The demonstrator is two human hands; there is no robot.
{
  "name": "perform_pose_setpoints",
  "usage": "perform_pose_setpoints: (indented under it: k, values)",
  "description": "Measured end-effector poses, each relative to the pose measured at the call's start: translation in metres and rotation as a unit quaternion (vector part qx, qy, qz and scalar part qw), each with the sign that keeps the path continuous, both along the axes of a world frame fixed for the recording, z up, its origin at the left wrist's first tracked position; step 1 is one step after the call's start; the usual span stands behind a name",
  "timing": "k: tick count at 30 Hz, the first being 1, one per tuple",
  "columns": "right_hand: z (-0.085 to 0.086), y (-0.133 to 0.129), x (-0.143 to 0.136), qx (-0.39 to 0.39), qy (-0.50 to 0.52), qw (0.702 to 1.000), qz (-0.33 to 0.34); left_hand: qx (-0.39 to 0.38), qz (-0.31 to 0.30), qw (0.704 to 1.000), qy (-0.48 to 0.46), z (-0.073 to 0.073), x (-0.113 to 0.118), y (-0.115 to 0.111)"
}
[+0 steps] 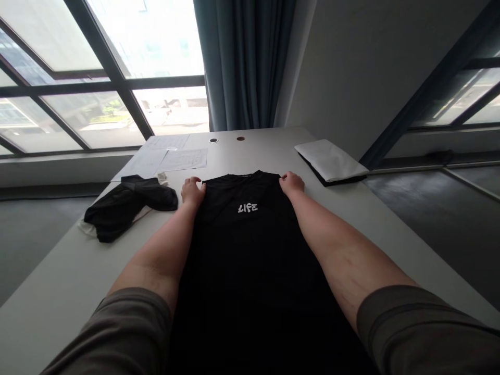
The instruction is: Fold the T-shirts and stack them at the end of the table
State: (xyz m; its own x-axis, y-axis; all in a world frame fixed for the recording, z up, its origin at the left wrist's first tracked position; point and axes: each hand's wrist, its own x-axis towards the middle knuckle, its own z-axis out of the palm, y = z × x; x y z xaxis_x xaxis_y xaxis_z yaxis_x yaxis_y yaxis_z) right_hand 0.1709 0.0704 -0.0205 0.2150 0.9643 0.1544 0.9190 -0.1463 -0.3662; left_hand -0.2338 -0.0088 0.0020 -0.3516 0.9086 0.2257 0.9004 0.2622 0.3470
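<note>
A black T-shirt (250,250) lies stretched out lengthwise on the table, its far edge showing the neckline and its near end running out of view below. White lettering (247,208) on it appears upside down to me. My left hand (193,191) is at the shirt's far left corner, thumb and fingers curled on the cloth. At the far right corner my right hand (292,183) pinches the fabric. Both arms reach forward along the sides of the shirt.
On the white table (269,151), a crumpled black and white garment (130,205) lies at left, near paper sheets (183,159). A folded white and black cloth (332,160) sits at right. Behind are a blue curtain (246,62) and windows (101,114).
</note>
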Motion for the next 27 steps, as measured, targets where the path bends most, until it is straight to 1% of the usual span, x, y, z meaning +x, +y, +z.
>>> perform_pose_setpoints:
  k: [2,3,5,7,8,10,11,13,14,15,17,20,22,24,27]
  values:
    - [0.006,-0.008,-0.005,0.015,-0.019,1.000,0.009,0.024,-0.046,0.998,0.032,0.001,0.009,-0.011]
    - [0.008,-0.013,-0.009,0.024,-0.035,0.999,0.031,0.012,-0.072,0.996,0.049,0.000,0.015,-0.016]
    - [0.010,-0.025,-0.017,0.019,-0.074,0.992,0.100,-0.050,-0.104,0.991,0.070,-0.004,0.030,-0.026]
    - [0.008,-0.037,-0.025,-0.034,-0.102,0.983,0.150,-0.110,-0.102,0.986,0.076,-0.011,0.046,-0.032]
    - [0.006,-0.042,-0.029,-0.064,-0.107,0.980,0.156,-0.125,-0.091,0.985,0.076,-0.015,0.053,-0.034]
    - [0.003,-0.052,-0.035,-0.107,-0.107,0.978,0.146,-0.132,-0.068,0.986,0.078,-0.020,0.064,-0.035]
    - [0.002,-0.056,-0.039,-0.116,-0.107,0.978,0.136,-0.128,-0.060,0.987,0.082,-0.022,0.068,-0.036]
    - [0.002,-0.067,-0.047,-0.119,-0.113,0.977,0.133,-0.122,-0.062,0.987,0.089,-0.025,0.076,-0.038]
    - [0.003,-0.075,-0.053,-0.120,-0.116,0.975,0.144,-0.120,-0.073,0.986,0.090,-0.026,0.079,-0.040]
    - [0.003,-0.084,-0.059,-0.118,-0.118,0.973,0.162,-0.119,-0.088,0.985,0.088,-0.027,0.083,-0.043]
    - [0.004,-0.107,-0.075,-0.114,-0.115,0.962,0.220,-0.115,-0.117,0.983,0.082,-0.028,0.089,-0.049]
    - [0.004,-0.149,-0.099,-0.087,-0.101,0.950,0.282,-0.103,-0.132,0.983,0.080,-0.030,0.095,-0.057]
    - [0.005,-0.176,-0.110,-0.065,-0.095,0.943,0.311,-0.098,-0.129,0.983,0.084,-0.029,0.096,-0.060]
    - [0.007,-0.197,-0.117,-0.064,-0.089,0.936,0.334,-0.096,-0.127,0.983,0.086,-0.027,0.096,-0.061]
    - [0.011,-0.216,-0.120,-0.082,-0.085,0.928,0.353,-0.089,-0.131,0.983,0.088,-0.021,0.097,-0.064]
